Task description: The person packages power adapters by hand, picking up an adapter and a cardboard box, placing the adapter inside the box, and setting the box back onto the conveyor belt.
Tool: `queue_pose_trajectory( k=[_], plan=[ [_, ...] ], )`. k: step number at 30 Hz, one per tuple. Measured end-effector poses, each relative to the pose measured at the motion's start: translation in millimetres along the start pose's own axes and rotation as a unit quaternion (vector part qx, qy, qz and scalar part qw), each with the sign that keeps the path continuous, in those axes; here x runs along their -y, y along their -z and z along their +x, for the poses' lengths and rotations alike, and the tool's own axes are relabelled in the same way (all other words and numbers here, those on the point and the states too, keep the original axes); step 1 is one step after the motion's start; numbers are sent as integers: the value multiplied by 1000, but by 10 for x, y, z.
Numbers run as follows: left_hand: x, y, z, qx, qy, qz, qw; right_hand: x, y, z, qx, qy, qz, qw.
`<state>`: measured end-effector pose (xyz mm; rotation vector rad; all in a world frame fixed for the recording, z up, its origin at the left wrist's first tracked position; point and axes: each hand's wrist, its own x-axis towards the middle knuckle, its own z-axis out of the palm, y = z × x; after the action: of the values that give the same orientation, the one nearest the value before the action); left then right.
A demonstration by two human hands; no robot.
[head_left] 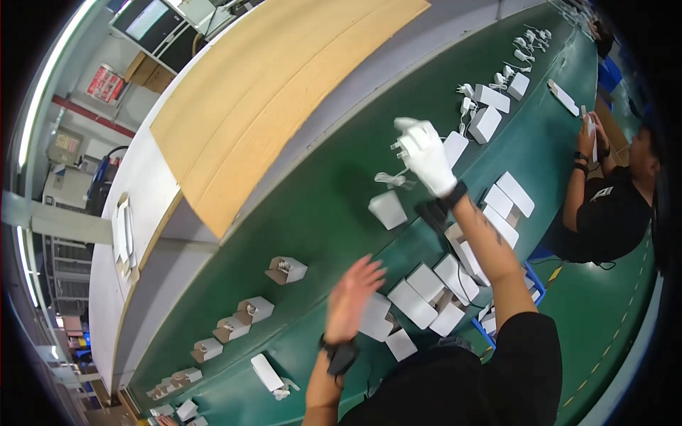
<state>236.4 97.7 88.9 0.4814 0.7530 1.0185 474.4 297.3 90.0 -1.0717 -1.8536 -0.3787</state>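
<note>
My right hand (430,160), in a white glove, is closed on a white plug adapter (400,148) above the green conveyor belt. The adapter's prongs point out past the fingers, and a bundled white cable (392,179) hangs beneath. A white box (387,209) stands on the belt just below that cable. My left hand (355,295) is bare and slightly blurred, its fingers stretched out with nothing in them. It hovers over the near side of the line, beside a group of white boxes (412,304).
Open boxes (286,270) with parts inside line the belt to the left. Farther right lie boxes (486,124) and cabled adapters (524,55). A cardboard-topped shelf (284,92) runs along the far side. A co-worker (611,206) sits at the right; a blue crate (534,278) stands near me.
</note>
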Motion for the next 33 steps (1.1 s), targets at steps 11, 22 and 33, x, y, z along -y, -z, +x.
queue_pose_trajectory(
  k=[11, 22, 33],
  plan=[
    [598, -219, 528, -90, -57, -155, 982, 1657, 1394, -928, 37, -506, 471, 722],
    [492, -145, 313, -58, -129, 157, 977, 2010, 736, -1471, 89, -492, 600, 625],
    [-321, 1994, 874, 319, -221, 905, 177, 1235, 1305, -1291, 146, -642, 743, 119]
  ],
)
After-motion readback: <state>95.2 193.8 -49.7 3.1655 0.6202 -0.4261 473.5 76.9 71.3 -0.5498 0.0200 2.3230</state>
